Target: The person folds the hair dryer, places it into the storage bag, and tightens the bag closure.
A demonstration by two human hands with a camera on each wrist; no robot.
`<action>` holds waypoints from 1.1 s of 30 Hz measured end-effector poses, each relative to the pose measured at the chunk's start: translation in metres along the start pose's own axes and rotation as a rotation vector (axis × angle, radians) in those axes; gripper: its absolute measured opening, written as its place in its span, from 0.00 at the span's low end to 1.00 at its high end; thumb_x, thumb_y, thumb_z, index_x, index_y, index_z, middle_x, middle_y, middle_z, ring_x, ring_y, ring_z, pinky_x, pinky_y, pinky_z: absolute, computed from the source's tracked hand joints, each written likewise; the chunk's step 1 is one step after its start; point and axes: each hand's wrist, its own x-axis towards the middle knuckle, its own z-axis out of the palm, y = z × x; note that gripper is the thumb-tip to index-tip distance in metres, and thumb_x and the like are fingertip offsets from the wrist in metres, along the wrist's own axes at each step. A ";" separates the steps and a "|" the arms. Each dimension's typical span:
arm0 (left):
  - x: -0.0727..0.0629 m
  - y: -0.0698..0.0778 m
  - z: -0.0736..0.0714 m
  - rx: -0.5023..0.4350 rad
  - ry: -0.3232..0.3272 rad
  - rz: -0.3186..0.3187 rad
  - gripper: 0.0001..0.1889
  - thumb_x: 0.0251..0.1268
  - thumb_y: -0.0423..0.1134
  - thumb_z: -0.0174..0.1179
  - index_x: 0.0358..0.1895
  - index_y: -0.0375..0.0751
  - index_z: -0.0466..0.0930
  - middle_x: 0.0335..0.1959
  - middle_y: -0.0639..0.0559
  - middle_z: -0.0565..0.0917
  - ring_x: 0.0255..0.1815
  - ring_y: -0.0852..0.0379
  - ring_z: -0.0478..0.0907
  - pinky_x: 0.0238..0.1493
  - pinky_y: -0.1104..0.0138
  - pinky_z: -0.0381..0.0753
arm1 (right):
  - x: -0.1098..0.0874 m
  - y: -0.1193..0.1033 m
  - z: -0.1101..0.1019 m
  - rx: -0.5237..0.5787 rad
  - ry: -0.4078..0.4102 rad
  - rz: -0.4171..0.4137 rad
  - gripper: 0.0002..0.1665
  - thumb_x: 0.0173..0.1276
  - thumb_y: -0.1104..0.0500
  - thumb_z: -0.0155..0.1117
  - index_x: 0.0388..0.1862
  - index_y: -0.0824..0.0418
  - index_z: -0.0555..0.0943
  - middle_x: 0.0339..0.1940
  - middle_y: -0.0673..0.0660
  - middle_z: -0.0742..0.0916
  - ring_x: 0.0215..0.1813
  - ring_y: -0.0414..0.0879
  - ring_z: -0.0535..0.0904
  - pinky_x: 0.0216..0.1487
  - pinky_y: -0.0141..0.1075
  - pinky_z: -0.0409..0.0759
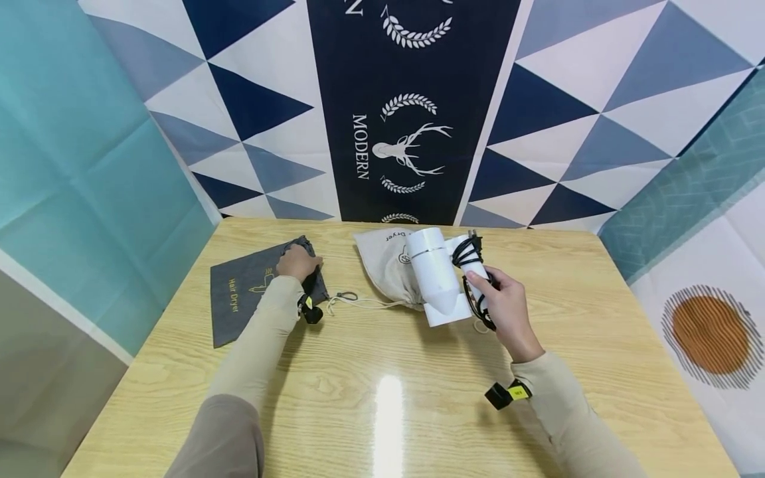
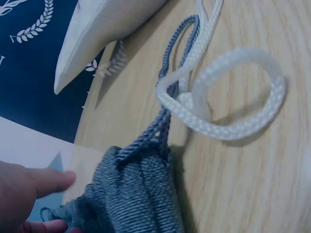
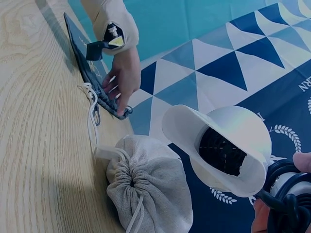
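A white hair dryer (image 1: 433,269) with a flared nozzle is held above the table by my right hand (image 1: 508,309), fingers and thumb around its handle. Black cord (image 1: 469,251) is wound about that handle, the plug sticking up at its end. At the left, a dark grey drawstring pouch (image 1: 230,282) with gold "Hair Dryer" lettering lies flat. My left hand (image 1: 297,262) reaches down to its gathered mouth, fingertips at the cloth. In the left wrist view, thumb and fingers are spread beside the grey pouch (image 2: 141,189). Partly behind the dryer lies a beige drawstring pouch (image 1: 385,262).
White cord (image 1: 370,303) from the beige pouch trails across the wooden table (image 1: 335,398) toward the grey pouch's cord loop (image 1: 346,295). A patterned cloth backdrop (image 1: 257,119) rises right behind the table's far edge.
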 end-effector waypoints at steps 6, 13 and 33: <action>0.002 -0.010 -0.002 -0.006 -0.023 -0.010 0.25 0.69 0.49 0.57 0.56 0.28 0.78 0.50 0.32 0.82 0.52 0.35 0.79 0.51 0.47 0.79 | -0.001 -0.001 0.001 -0.015 -0.005 -0.001 0.30 0.69 0.50 0.63 0.62 0.68 0.75 0.37 0.47 0.82 0.34 0.35 0.78 0.35 0.27 0.79; 0.007 -0.024 -0.011 -0.055 -0.054 0.037 0.16 0.70 0.45 0.57 0.32 0.34 0.81 0.23 0.43 0.80 0.27 0.47 0.78 0.30 0.58 0.77 | -0.001 0.001 0.002 -0.001 0.015 0.002 0.28 0.70 0.51 0.63 0.61 0.68 0.76 0.36 0.46 0.81 0.36 0.38 0.79 0.35 0.26 0.79; -0.034 -0.035 -0.010 -0.262 -0.320 0.303 0.12 0.68 0.38 0.58 0.45 0.33 0.85 0.33 0.47 0.83 0.29 0.57 0.76 0.36 0.65 0.76 | -0.007 0.004 0.003 -0.026 -0.070 -0.002 0.30 0.71 0.49 0.61 0.61 0.71 0.75 0.37 0.52 0.82 0.32 0.35 0.78 0.34 0.29 0.80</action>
